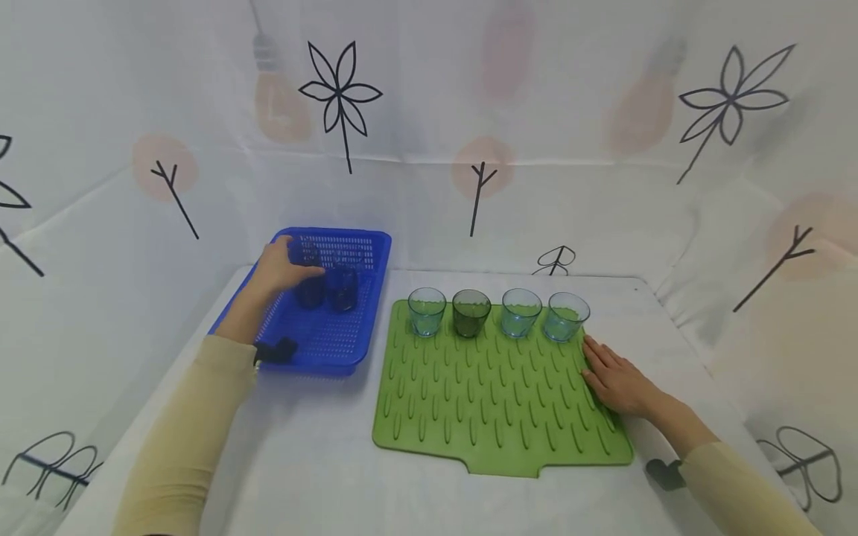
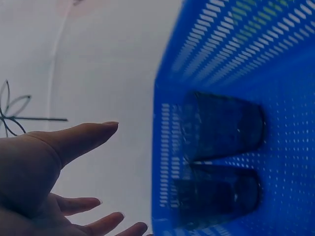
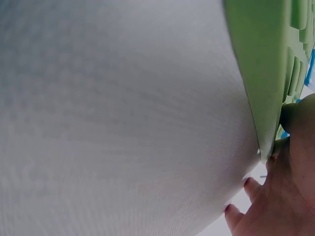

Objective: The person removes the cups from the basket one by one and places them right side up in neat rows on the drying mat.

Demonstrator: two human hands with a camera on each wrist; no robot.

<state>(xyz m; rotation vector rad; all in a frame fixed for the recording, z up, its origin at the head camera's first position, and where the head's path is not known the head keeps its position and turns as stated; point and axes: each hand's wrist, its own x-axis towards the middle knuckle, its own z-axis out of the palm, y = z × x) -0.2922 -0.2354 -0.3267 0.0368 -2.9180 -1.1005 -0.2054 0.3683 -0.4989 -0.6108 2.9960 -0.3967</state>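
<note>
My left hand (image 1: 275, 266) hovers over the blue plastic basket (image 1: 295, 368), thumb and fingers spread and holding nothing. Below it, side by side in the basket, are two dark-looking glasses (image 1: 342, 289); the left wrist view shows the glasses (image 2: 221, 125) close to the perforated end wall, apart from the fingers. At the right, my right hand (image 1: 620, 381) rests along the edge of a green ribbed drying mat (image 1: 503, 439). Its fingers reach forward beside the mat in the right wrist view, with the thumb at the mat's rim.
Along the mat's far edge stands a row of glasses: a pale blue glass (image 1: 427, 313) at the left, a dark grey glass (image 1: 471, 314) beside it, then two more pale blue glasses (image 1: 520, 314). A white patterned cloth (image 1: 429, 216) hangs behind the white table (image 1: 322, 461).
</note>
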